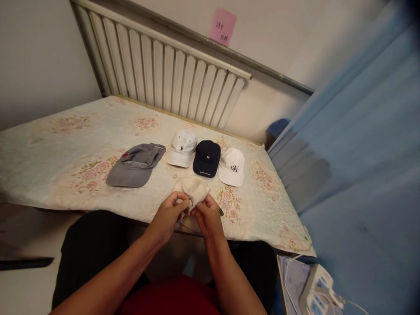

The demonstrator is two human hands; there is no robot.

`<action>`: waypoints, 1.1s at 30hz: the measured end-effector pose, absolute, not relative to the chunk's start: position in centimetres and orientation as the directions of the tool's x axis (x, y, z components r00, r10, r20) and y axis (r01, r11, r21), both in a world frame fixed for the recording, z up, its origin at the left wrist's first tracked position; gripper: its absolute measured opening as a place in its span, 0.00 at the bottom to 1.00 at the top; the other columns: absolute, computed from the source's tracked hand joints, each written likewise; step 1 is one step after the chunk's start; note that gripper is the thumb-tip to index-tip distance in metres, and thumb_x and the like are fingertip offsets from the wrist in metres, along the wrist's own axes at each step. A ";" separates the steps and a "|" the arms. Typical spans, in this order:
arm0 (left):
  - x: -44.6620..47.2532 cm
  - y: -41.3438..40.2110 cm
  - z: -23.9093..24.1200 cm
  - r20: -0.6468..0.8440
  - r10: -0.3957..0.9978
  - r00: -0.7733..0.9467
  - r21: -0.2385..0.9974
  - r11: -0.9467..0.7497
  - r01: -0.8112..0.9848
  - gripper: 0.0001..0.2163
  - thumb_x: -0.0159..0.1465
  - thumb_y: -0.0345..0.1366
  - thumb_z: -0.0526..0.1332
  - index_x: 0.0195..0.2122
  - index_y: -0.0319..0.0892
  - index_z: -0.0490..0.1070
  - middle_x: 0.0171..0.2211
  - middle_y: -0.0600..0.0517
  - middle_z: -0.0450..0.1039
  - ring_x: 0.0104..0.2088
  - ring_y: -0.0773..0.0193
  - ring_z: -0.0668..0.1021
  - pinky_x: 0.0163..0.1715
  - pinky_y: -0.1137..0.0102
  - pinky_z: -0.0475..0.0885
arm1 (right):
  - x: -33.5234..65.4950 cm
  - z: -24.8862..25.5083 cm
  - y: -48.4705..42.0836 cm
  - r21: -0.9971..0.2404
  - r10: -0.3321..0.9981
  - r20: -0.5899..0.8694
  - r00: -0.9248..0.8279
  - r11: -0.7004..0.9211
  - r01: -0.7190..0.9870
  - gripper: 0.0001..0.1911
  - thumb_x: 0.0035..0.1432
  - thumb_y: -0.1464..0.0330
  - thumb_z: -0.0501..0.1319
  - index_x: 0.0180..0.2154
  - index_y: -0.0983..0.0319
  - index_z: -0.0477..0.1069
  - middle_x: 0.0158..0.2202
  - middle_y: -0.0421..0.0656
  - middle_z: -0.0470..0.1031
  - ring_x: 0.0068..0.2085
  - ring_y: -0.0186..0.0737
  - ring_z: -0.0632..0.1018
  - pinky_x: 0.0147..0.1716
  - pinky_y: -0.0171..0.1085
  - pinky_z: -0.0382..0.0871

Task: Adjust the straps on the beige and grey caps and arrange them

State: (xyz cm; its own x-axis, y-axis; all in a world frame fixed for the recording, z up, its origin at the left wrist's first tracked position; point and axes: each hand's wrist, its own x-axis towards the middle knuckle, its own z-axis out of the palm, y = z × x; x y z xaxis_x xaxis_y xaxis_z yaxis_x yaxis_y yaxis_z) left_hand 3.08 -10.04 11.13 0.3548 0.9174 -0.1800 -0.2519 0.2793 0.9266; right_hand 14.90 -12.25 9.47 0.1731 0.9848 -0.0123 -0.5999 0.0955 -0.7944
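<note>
Both hands — left hand [169,216], right hand [207,217] — pinch a beige cap [192,191]; four caps [206,158] lie beyond.

A home bedroom: floral-sheeted bed [65,144], wall radiator [157,70], blue curtain [361,153].

The beige cap's [192,191] near edge is hidden beneath both gripping hands; the pink note's [222,26] writing is illegible.

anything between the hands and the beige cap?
No. Both the left hand and the right hand already grip the beige cap at the near table edge. The grey cap, white polo cap, navy cap and white CK cap lie farther back, clear of them.
</note>
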 end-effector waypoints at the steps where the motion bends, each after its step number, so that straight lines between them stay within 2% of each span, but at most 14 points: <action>1: 3.1 -10.1 11.1 -0.171 0.917 0.361 0.933 0.268 -0.241 0.07 0.56 0.40 0.61 0.30 0.43 0.66 0.21 0.57 0.71 0.22 0.70 0.70 0.23 0.76 0.59 | 14.9 9.5 -12.2 -0.796 0.983 -0.020 0.185 0.096 -0.597 0.14 0.46 0.71 0.65 0.38 0.62 0.71 0.27 0.38 0.75 0.23 0.30 0.71 0.23 0.31 0.66; 8: 3.1 -10.2 11.2 -0.194 0.904 0.381 0.937 0.285 -0.201 0.07 0.58 0.39 0.59 0.28 0.43 0.63 0.19 0.58 0.67 0.18 0.72 0.64 0.20 0.76 0.54 | 14.8 9.3 -11.9 -0.787 0.981 -0.049 0.190 0.079 -0.612 0.11 0.46 0.74 0.63 0.35 0.62 0.70 0.18 0.32 0.67 0.17 0.27 0.63 0.18 0.28 0.58; 12: 3.0 -10.2 11.0 -0.191 0.894 0.406 0.928 0.300 -0.223 0.08 0.57 0.40 0.60 0.28 0.43 0.63 0.20 0.58 0.68 0.19 0.72 0.66 0.21 0.76 0.57 | 14.6 9.3 -11.8 -0.756 0.987 -0.031 0.155 0.079 -0.650 0.11 0.46 0.74 0.62 0.36 0.62 0.69 0.16 0.29 0.62 0.15 0.24 0.56 0.16 0.27 0.54; 19: 2.9 -10.1 10.6 -0.198 0.878 0.436 0.915 0.325 -0.240 0.10 0.56 0.41 0.61 0.28 0.42 0.63 0.21 0.57 0.69 0.20 0.72 0.67 0.21 0.77 0.57 | 14.6 9.2 -11.7 -0.723 0.992 -0.060 0.112 0.034 -0.690 0.16 0.42 0.77 0.62 0.37 0.62 0.69 0.17 0.29 0.62 0.15 0.23 0.56 0.15 0.26 0.50; 25: 2.9 -10.0 10.3 -0.198 0.872 0.448 0.925 0.318 -0.208 0.09 0.58 0.41 0.60 0.29 0.43 0.61 0.19 0.59 0.67 0.17 0.74 0.64 0.18 0.78 0.53 | 14.7 9.3 -11.5 -0.692 0.987 -0.102 0.125 0.020 -0.722 0.17 0.40 0.79 0.63 0.37 0.63 0.69 0.18 0.29 0.63 0.15 0.20 0.53 0.14 0.25 0.46; 28: 2.9 -10.1 10.4 -0.208 0.869 0.449 0.929 0.319 -0.187 0.09 0.58 0.41 0.59 0.29 0.43 0.61 0.18 0.59 0.67 0.16 0.74 0.61 0.17 0.78 0.51 | 14.5 9.1 -11.4 -0.700 0.976 -0.146 0.161 0.013 -0.714 0.16 0.39 0.77 0.65 0.35 0.63 0.69 0.18 0.29 0.65 0.15 0.20 0.55 0.14 0.25 0.47; 33: 3.1 -10.4 10.6 -0.207 0.899 0.385 0.941 0.291 -0.172 0.09 0.58 0.41 0.59 0.29 0.43 0.60 0.17 0.60 0.65 0.15 0.75 0.59 0.16 0.78 0.50 | 14.2 9.2 -11.7 -0.835 0.923 -0.205 0.327 0.009 -0.551 0.10 0.40 0.71 0.67 0.28 0.64 0.69 0.16 0.32 0.67 0.15 0.25 0.63 0.15 0.27 0.53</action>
